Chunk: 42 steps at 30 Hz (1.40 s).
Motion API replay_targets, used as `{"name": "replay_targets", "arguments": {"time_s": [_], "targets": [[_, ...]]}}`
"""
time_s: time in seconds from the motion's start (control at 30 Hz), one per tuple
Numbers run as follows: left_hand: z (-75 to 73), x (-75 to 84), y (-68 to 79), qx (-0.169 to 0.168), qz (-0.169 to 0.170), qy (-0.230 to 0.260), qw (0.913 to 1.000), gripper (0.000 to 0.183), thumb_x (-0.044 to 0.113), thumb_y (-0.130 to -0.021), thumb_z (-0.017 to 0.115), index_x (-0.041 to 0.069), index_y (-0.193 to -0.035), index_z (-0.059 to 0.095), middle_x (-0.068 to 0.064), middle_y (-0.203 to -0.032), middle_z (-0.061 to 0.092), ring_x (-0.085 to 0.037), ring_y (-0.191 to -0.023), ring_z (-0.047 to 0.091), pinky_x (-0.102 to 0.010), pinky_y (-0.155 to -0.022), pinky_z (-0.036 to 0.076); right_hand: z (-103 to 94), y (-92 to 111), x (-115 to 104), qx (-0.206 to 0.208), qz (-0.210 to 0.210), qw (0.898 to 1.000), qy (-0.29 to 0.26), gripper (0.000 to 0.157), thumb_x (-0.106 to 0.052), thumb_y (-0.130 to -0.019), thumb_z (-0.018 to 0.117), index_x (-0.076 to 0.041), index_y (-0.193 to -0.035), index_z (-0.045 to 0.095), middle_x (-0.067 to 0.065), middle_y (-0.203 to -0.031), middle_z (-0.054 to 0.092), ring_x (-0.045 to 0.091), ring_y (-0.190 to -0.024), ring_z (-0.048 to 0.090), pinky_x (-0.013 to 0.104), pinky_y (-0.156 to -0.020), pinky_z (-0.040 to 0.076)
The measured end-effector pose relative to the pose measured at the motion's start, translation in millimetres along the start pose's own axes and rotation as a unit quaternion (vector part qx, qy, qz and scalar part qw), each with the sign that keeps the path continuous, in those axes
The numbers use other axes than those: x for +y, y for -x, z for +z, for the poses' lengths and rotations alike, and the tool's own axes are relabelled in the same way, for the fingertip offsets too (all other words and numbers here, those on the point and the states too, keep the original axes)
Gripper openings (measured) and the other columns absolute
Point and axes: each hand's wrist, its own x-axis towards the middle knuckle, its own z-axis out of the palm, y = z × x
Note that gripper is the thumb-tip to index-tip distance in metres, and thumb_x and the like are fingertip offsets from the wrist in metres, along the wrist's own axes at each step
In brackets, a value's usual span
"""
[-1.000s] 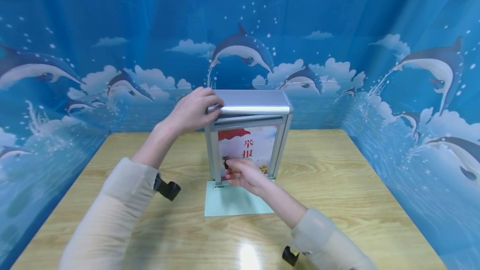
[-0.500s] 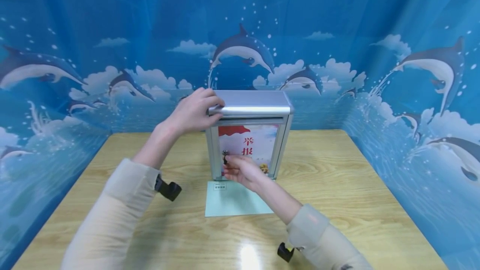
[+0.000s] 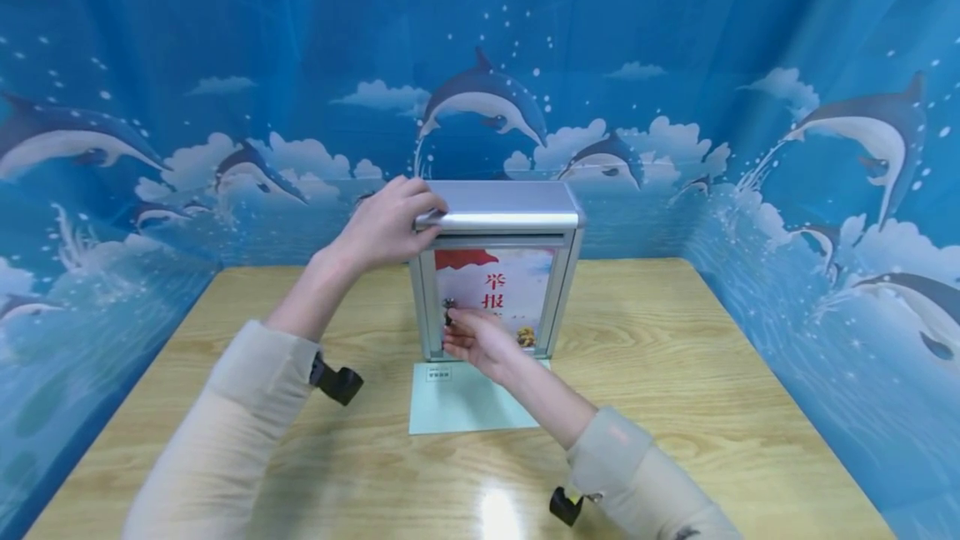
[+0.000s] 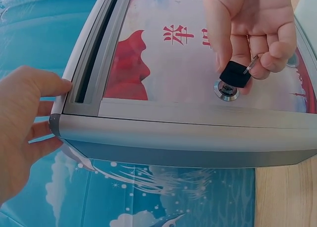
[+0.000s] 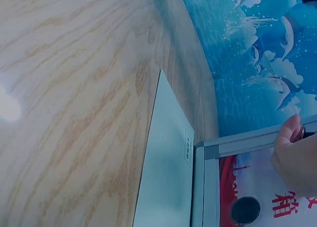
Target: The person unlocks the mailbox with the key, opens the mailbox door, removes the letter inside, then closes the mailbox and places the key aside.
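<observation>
A silver metal box with a slot under its top edge and a front door bearing a printed panel with red characters stands upright on the table. My left hand grips its top left corner, thumb on the front edge and fingers over the top. In the left wrist view, my right hand pinches a key with a black head. The key sits at the round chrome lock on the door; its blade is hidden. The door lies flush with its frame.
A pale green flat sheet or envelope with a small printed box lies on the wooden table in front of the metal box. Blue dolphin-printed curtains enclose the back and sides. A small metal ring hangs from the key.
The front door, ajar a second ago, has swung in flush with the frame. My right hand has shifted slightly up and left with the key; my left hand has stayed on the corner.
</observation>
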Motion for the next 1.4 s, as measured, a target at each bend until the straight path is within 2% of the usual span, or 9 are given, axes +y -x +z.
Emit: {"name": "replay_targets", "arguments": {"time_s": [0.17, 0.27, 0.53, 0.63, 1.1, 1.4], "targets": [[1.2, -0.1, 1.7, 0.002, 0.001, -0.002, 1.0, 0.02, 0.013, -0.085, 0.066, 0.006, -0.104, 0.067, -0.008, -0.102, 0.06, -0.023, -0.089, 0.049, -0.036, -0.073, 0.044, 3.6, 0.1, 3.5, 0.013, -0.024, 0.999, 0.017, 0.02, -0.008, -0.095, 0.049, 0.005, -0.11, 0.049, 0.006, -0.078, 0.055, 0.013, -0.071, 0.054, 0.024, -0.068, 0.051], [1.7, -0.3, 1.6, 0.005, 0.006, -0.004, 1.0, 0.02, 0.012, -0.085, 0.066, 0.006, -0.104, 0.067, -0.008, -0.101, 0.06, -0.023, -0.089, 0.049, -0.036, -0.073, 0.044, 2.7, -0.2, 5.1, 0.011, -0.025, 0.999, 0.017, 0.023, -0.009, -0.095, 0.049, 0.006, -0.112, 0.049, 0.006, -0.079, 0.055, 0.013, -0.072, 0.054, 0.023, -0.069, 0.051], [1.3, -0.6, 0.5, 0.009, 0.011, -0.009, 0.9999, 0.021, 0.011, -0.084, 0.067, 0.005, -0.104, 0.067, -0.008, -0.101, 0.06, -0.023, -0.09, 0.049, -0.036, -0.074, 0.044, -2.9, 0.2, 2.1, -0.046, 0.023, 0.999, 0.013, 0.024, -0.022, -0.096, 0.05, 0.001, -0.101, 0.056, 0.003, -0.076, 0.057, 0.012, -0.067, 0.056, 0.023, -0.068, 0.05], [1.3, -0.5, 0.3, 0.008, 0.011, -0.008, 0.9999, 0.021, 0.011, -0.084, 0.067, 0.005, -0.104, 0.067, -0.008, -0.101, 0.06, -0.023, -0.09, 0.049, -0.036, -0.074, 0.044, -4.2, 0.2, 1.0, -0.054, 0.033, 0.998, 0.008, 0.024, -0.022, -0.096, 0.051, 0.001, -0.1, 0.056, 0.003, -0.077, 0.057, 0.012, -0.068, 0.055, 0.023, -0.068, 0.049], [2.6, -1.6, 1.7, 0.012, 0.016, -0.008, 0.9998, 0.021, 0.01, -0.083, 0.067, 0.005, -0.103, 0.067, -0.008, -0.099, 0.06, -0.023, -0.088, 0.049, -0.035, -0.072, 0.044, -3.9, -3.1, -3.0, -0.041, 0.074, 0.996, -0.02, 0.02, -0.019, -0.097, 0.049, 0.001, -0.098, 0.052, 0.003, -0.076, 0.051, 0.01, -0.065, 0.049, 0.017, -0.06, 0.045], [2.4, -2.0, 0.9, 0.01, 0.015, -0.009, 0.9998, 0.021, 0.01, -0.084, 0.067, 0.006, -0.104, 0.067, -0.008, -0.1, 0.06, -0.023, -0.088, 0.049, -0.035, -0.073, 0.043, -0.1, -7.9, -4.0, -0.01, 0.075, 0.997, 0.023, 0.015, -0.018, -0.095, 0.052, -0.003, -0.09, 0.052, 0.001, -0.068, 0.046, 0.008, -0.058, 0.042, 0.016, -0.051, 0.039]]}}
